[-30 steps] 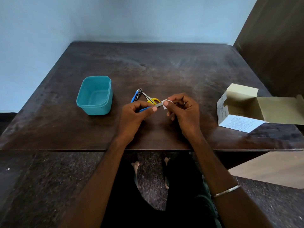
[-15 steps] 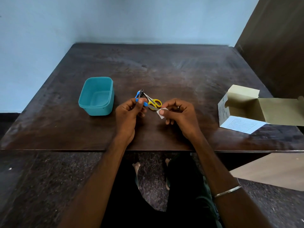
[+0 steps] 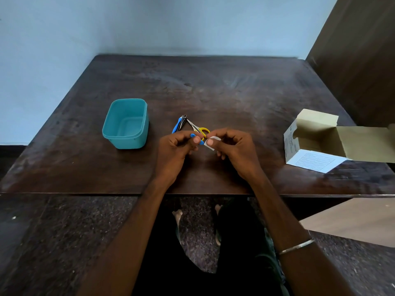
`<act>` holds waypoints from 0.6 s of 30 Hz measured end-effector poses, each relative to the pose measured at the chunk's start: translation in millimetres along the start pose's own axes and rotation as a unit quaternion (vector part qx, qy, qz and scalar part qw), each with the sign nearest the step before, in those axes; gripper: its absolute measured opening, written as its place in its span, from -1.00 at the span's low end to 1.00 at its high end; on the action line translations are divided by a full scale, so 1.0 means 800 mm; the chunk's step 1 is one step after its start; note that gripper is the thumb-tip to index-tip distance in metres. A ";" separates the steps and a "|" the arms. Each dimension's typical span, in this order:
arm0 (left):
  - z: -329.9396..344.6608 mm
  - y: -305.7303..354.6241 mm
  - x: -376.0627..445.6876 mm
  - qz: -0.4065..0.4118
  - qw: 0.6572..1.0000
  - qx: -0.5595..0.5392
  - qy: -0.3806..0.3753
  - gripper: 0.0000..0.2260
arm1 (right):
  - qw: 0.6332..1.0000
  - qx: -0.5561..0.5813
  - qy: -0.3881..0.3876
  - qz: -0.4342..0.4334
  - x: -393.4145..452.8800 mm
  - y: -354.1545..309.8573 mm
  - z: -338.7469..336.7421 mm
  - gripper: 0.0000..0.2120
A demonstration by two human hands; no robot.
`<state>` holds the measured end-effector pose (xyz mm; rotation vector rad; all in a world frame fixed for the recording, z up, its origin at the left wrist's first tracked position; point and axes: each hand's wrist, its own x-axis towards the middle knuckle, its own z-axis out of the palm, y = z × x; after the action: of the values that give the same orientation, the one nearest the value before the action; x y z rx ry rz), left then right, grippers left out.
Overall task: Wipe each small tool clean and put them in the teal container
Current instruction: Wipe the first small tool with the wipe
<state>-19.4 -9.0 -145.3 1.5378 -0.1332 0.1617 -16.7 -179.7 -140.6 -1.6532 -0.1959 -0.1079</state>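
Compared with a second ago, the person's hands have drawn closer together over the dark wooden surface (image 3: 213,92), and the blue-handled tool (image 3: 195,138), earlier held out lengthwise between them, is now mostly tucked into the left hand (image 3: 177,148), only bits of blue showing at its fingertips. The right hand (image 3: 233,150) pinches a small white wipe (image 3: 211,143) between thumb and forefinger, right beside the tool's end. The teal container (image 3: 126,123) stands to the left, open, with nothing visible inside. Between it and the hands lie yellow-handled scissors (image 3: 197,129) and a blue-and-black tool (image 3: 179,124), touching each other at their far ends. At the right edge an open cardboard box (image 3: 316,139) rests on its side, its flap folded out. A metal bangle (image 3: 297,246) circles the right wrist.
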 end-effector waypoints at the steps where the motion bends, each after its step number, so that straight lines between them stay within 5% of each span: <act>1: 0.001 0.001 0.000 -0.002 1.000 -0.002 -0.004 -0.89 | 1.000 -0.002 -0.005 0.001 0.000 -0.001 0.000 -0.92; 18: -0.002 0.003 -0.001 0.017 0.999 -0.030 -0.013 -0.88 | 1.000 0.007 -0.011 0.004 0.000 0.000 -0.001 -0.91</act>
<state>-20.8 -7.0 -143.1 1.4783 -0.1835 0.1625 -16.9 -180.1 -140.2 -1.6422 -0.2066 -0.0836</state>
